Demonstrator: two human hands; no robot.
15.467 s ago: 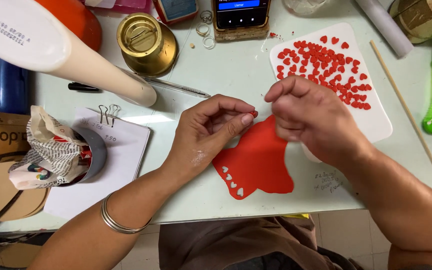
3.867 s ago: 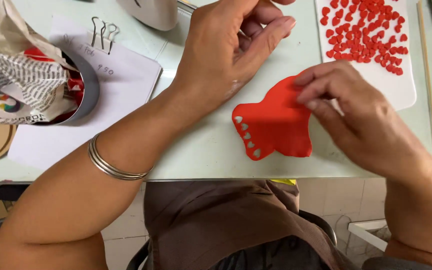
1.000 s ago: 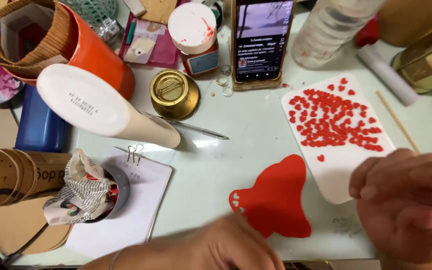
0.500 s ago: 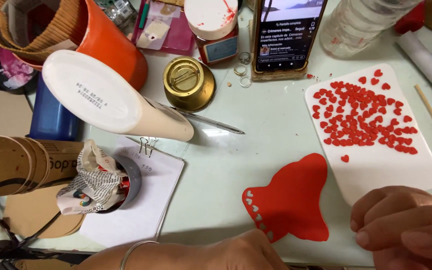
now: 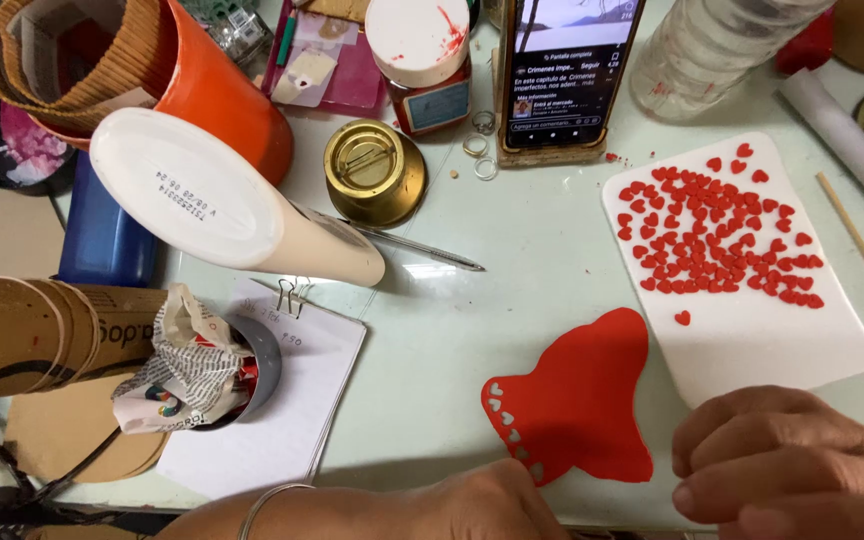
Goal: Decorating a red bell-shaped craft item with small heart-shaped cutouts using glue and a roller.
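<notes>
Since half a second ago both our hands have slid lower toward the near edge, and more of the pale green bench [image 5: 512,330] shows. Our red bell-shaped foam cutout with small heart holes along its lower edge [image 5: 577,405] lies flat on the bench, free of any grip. Our left hand [image 5: 497,505] sits just below it, near its punched edge; we cannot tell whether its grip is spread. Our right hand [image 5: 787,470], fingers curled loosely and holding nothing visible, rests just right of the cutout, overlapping the near edge of the white rectangular foam sheet [image 5: 802,340] strewn with tiny red paper hearts [image 5: 717,245].
</notes>
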